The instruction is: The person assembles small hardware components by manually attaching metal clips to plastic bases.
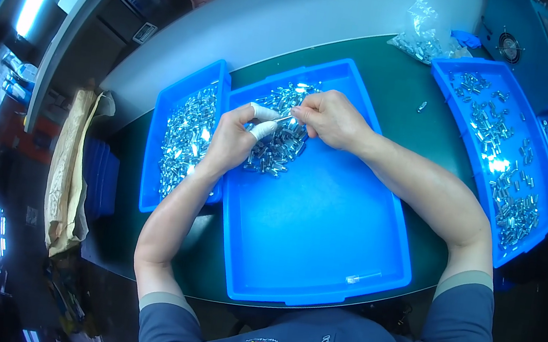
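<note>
My left hand (231, 137), with white coverings on its thumb and forefinger, is closed in a pinch on a small shiny metal piece (284, 118). From the other side, the fingertips of my right hand (335, 118) are pressed together on the same piece. Both hands are above the far part of a large blue tray (312, 223). Below them lies a pile of small silvery cylindrical metal parts (276, 151), partly covered by my hands. A small clear tube-like item (362, 277) rests in the tray's near right corner.
A smaller blue tray (152, 149) full of metal parts adjoins on the left. Another blue tray (488, 156) holds scattered parts on the right. One loose part (422, 106) and a clear bag of parts (423, 42) lie on the green table (395, 73). Other people are partly visible beyond.
</note>
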`<action>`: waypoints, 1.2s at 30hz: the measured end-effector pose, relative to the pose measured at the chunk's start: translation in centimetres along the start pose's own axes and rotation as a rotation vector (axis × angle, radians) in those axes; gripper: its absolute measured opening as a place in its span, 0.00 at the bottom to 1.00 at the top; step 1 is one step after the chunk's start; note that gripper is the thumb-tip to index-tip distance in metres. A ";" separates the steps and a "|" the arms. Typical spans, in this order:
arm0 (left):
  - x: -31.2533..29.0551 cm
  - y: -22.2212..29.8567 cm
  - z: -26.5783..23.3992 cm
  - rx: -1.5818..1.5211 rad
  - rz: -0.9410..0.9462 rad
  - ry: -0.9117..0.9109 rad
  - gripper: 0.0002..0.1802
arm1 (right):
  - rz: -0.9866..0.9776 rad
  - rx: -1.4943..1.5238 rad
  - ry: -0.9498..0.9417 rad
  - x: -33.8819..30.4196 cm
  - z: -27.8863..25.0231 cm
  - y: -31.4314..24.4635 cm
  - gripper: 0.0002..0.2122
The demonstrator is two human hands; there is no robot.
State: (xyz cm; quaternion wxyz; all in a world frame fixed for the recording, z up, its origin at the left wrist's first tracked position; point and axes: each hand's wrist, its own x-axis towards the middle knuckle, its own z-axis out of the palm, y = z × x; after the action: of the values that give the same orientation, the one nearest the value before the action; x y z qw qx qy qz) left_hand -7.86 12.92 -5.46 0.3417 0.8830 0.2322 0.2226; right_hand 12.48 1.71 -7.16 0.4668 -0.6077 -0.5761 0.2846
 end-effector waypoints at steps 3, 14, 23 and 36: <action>-0.9 0.4 -0.8 0.050 0.046 0.015 0.08 | -0.017 0.044 0.003 0.0 0.1 0.3 0.17; -3.9 0.6 -4.8 0.803 0.240 0.158 0.15 | -0.105 0.028 0.060 0.3 0.2 0.5 0.17; -2.3 0.2 -1.7 0.634 0.007 -0.046 0.13 | -0.061 0.037 0.033 0.2 0.7 0.2 0.16; 0.8 -1.3 -0.6 -0.553 -0.254 0.045 0.12 | -0.065 0.038 0.050 0.2 0.4 0.0 0.15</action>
State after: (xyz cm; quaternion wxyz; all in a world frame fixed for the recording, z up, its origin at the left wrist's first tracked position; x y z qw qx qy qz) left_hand -7.91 14.54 -5.78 0.5891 0.7152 0.2787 0.2525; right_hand 12.21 2.03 -7.27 0.5015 -0.5866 -0.5783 0.2646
